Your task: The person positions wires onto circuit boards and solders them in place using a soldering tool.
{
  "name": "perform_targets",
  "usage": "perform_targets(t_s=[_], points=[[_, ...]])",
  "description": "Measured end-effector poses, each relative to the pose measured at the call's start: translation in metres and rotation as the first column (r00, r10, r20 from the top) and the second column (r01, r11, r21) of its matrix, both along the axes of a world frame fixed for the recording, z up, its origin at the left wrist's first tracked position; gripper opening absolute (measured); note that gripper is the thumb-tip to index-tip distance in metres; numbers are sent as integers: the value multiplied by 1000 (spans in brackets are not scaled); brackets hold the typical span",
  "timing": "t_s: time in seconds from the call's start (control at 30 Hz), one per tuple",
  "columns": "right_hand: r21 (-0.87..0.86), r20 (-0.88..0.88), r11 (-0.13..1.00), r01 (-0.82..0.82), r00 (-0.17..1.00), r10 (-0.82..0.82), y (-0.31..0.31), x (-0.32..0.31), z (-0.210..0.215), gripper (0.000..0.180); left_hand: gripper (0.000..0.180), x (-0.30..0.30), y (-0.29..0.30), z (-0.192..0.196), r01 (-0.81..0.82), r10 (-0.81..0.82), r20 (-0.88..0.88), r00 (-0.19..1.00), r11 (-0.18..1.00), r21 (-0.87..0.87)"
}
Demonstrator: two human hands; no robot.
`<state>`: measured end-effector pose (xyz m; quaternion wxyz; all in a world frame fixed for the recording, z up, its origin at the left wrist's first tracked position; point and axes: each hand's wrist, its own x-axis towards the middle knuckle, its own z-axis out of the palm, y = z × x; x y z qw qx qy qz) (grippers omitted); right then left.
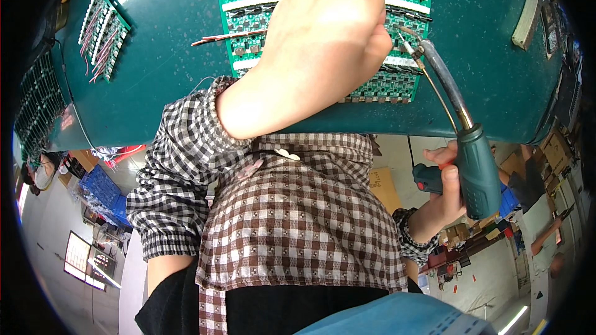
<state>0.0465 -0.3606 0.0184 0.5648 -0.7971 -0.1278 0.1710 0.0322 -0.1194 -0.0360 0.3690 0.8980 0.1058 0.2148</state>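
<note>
A green panel of circuit boards (400, 89), with rows of small parts and white strips, lies on the table in front of me. My left hand (323, 43) is closed over the middle of it, the back of the hand upward; whatever its fingers pinch is hidden. Red and white wires (230, 37) stick out to the left of this hand, and more lie across the panel's far side. My right hand (444, 201) grips a soldering gun (479, 174) with a dark green handle. The gun's bent metal tip reaches the panel's right side, close to my left fingers.
A smaller circuit board (105, 37) with pinkish wires lies at the left of the green table (167, 108). Toward the right edge is a pale curved strip (526, 12) beside dark items. Another person's arm (546, 236) shows at the far right.
</note>
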Motion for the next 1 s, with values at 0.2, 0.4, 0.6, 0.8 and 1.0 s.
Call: perform_targets(t_s=[0.2,0.4,0.6,0.8,1.0], points=[[54,-116,990,128,986,-121,9,-2,6,28,7,1,0,1,-1,1,-18,1000,1000,1],[38,-114,989,144,984,-139,8,-8,5,36,7,1,-2,-5,23,-23,-53,998,1000,2],[72,-185,980,187,968,-171,6,-10,5,43,9,-1,-6,-10,31,-29,-101,994,999,17],[84,-199,980,179,967,-160,4,-12,5,42,12,-4,-10,-11,13,-16,-87,996,999,-32],[62,-201,983,175,966,-160,7,-7,1,41,13,3,-10,-17,10,-13,-64,998,999,-52]])
